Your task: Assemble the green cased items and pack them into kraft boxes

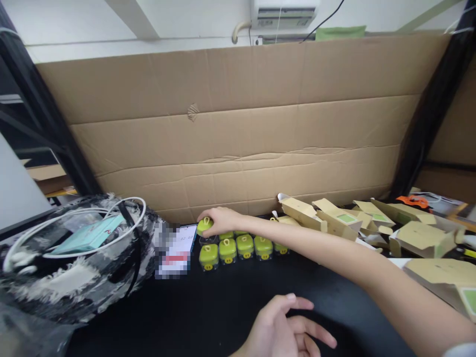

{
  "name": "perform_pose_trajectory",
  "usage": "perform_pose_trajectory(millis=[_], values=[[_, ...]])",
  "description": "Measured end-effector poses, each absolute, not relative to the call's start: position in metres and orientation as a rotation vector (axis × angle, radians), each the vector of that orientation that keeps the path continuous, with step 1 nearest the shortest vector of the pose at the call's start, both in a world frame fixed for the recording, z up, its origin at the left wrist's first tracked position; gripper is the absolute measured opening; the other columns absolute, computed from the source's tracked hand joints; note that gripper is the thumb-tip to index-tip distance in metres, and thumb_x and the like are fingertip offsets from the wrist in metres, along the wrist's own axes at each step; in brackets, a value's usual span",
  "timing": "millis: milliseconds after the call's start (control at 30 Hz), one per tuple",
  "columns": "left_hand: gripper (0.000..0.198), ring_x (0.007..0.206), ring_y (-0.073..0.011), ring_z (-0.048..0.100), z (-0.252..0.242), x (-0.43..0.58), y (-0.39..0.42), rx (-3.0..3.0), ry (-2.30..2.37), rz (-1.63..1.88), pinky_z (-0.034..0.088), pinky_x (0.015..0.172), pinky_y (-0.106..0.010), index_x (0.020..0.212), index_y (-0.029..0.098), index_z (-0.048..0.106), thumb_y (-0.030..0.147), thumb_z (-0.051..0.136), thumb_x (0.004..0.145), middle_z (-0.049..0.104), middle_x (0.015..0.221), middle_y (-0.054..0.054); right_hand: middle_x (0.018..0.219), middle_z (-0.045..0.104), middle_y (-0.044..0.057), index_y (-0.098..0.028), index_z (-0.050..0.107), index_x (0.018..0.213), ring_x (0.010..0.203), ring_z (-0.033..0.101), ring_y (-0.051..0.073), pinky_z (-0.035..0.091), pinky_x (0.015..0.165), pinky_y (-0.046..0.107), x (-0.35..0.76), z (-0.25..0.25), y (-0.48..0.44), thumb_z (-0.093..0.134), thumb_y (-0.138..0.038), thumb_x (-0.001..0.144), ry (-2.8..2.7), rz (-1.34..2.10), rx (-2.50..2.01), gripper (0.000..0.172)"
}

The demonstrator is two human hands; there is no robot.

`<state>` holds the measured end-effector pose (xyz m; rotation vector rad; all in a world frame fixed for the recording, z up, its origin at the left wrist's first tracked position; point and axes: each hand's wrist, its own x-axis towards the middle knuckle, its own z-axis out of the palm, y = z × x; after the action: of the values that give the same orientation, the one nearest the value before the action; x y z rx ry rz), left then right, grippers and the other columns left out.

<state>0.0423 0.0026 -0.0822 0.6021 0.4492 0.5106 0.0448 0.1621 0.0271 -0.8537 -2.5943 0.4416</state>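
My right hand (pixel 223 220) reaches across to the back left, its fingers closed round a small box with a green lid (pixel 204 225) and a pale loop on top. That box is at the left end of the back row. Other green-lidded boxes (pixel 245 245) stand in a front row, with clear lower parts and round yellow stickers. More boxes (pixel 226 235) behind them are partly hidden by my right hand and forearm. My left hand (pixel 278 327) hovers over the black table at the front, fingers apart, holding nothing.
A phone (pixel 182 248) with a lit screen lies left of the boxes. Further left is a frayed grey-black bag (pixel 85 277) with white cables and a teal packet (pixel 87 234). Opened cardboard cartons (pixel 338 218) pile up on the right. A cardboard panel (pixel 241 129) stands behind.
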Motion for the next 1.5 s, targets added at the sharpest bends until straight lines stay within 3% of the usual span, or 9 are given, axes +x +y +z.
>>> perform_pose_trajectory(millis=[100,667,933,1500], values=[[0.037,0.046,-0.0144,0.055,-0.083,0.043,0.003,0.599,0.435,0.503,0.026,0.055,-0.027,0.088,0.015,0.061,0.045,0.06,0.067,0.073,0.069,-0.011,0.113,0.058,0.008,-0.016,0.056,0.114,0.097,0.059,0.021,0.05,0.082,0.042,0.037,0.024,0.166,0.054,-0.033,0.09,-2.702,0.38,-0.932,0.029],[0.034,0.043,-0.0123,0.051,-0.082,0.046,0.003,0.642,0.515,0.507,0.022,0.054,-0.028,0.086,0.018,0.056,0.04,0.061,0.061,0.072,0.065,-0.007,0.115,0.057,0.008,-0.016,0.054,0.116,0.097,0.059,0.021,0.05,0.082,0.041,0.027,0.035,0.16,0.054,-0.031,0.091,-2.935,0.17,-0.985,0.029],[0.044,0.044,-0.0118,0.053,-0.086,0.046,0.005,0.679,0.499,0.497,0.023,0.054,-0.027,0.087,0.018,0.053,0.044,0.065,0.055,0.072,0.065,-0.006,0.114,0.057,0.008,-0.016,0.054,0.116,0.097,0.059,0.02,0.05,0.081,0.041,0.025,0.037,0.165,0.054,-0.031,0.091,-3.01,0.152,-0.961,0.029],[0.038,0.043,-0.0109,0.053,-0.086,0.046,0.005,0.692,0.485,0.498,0.023,0.052,-0.027,0.086,0.019,0.053,0.042,0.064,0.057,0.072,0.065,-0.005,0.116,0.056,0.008,-0.017,0.053,0.118,0.098,0.059,0.021,0.05,0.083,0.042,0.032,0.043,0.156,0.054,-0.031,0.091,-3.051,0.086,-1.008,0.031]])
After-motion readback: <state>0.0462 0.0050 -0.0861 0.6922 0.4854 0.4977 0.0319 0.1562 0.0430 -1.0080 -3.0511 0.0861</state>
